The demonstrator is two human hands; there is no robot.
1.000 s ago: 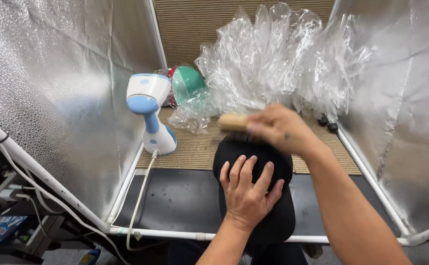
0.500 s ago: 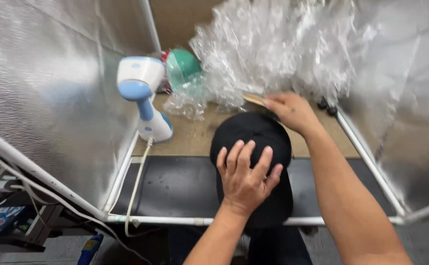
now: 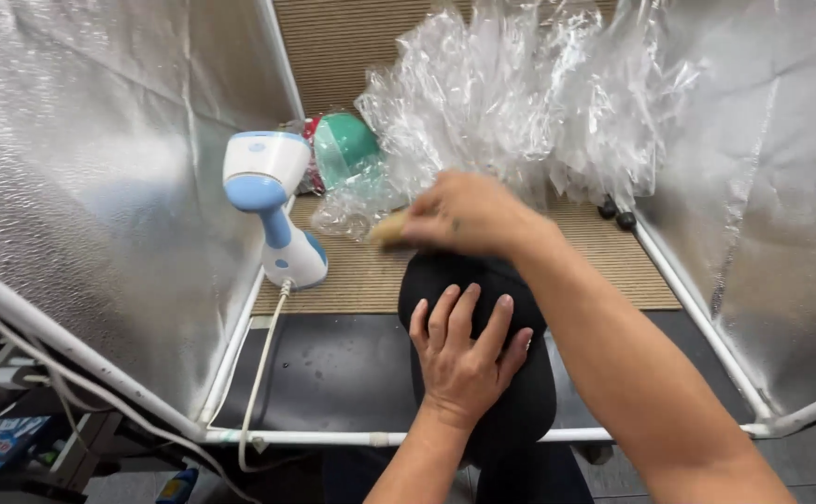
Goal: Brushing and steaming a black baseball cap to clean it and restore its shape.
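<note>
Head view: left hand (image 3: pixel 464 359) flat on black cap (image 3: pixel 511 411), fingers spread.
Right hand (image 3: pixel 469 215): fingers clamped on wooden brush (image 3: pixel 387 230), at cap's far edge.
Nearby: steamer (image 3: pixel 273 201), plastic bags (image 3: pixel 520 103).

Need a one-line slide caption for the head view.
Left hand steadies a black cap while the right hand holds a brush to it, beside a handheld steamer.

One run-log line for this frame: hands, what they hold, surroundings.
left hand: flat on black cap | right hand: grip on wooden brush at cap's far edge | nearby: steamer, clear bags
</note>
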